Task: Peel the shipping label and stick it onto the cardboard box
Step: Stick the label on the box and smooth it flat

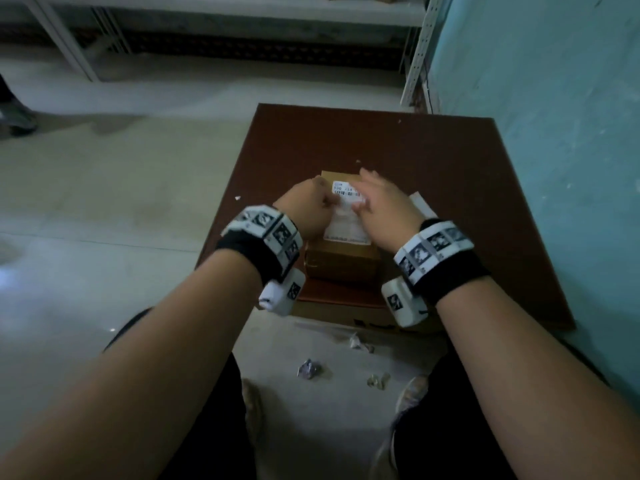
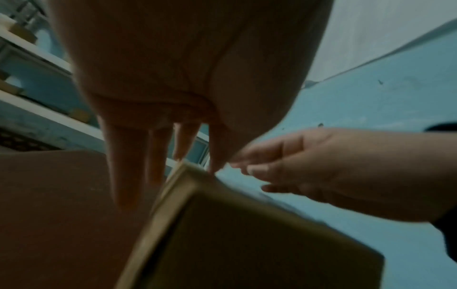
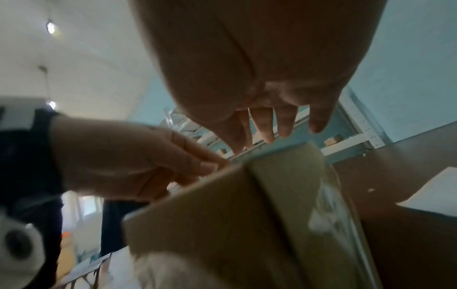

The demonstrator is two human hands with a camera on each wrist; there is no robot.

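One shipping label (image 1: 347, 216) flat on top of one cardboard box (image 1: 341, 259), centred on brown surface (image 1: 450, 188).
Two hands on label: left hand (image 1: 308, 211) pinching left edge; right hand (image 1: 384, 202) fingers straight, pressing. One white sheet (image 1: 423, 205) beside box; three paper scraps (image 1: 308, 368) on floor.

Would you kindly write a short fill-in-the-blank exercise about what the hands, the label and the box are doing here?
1. The shipping label lies on the ____ face of the cardboard box.
2. The box stands on a ____-coloured table.
3. The left hand and the right hand are both over the ____.
4. Crumpled scraps lie on the ____ between the person's feet.

Missing words: top; brown; box; floor
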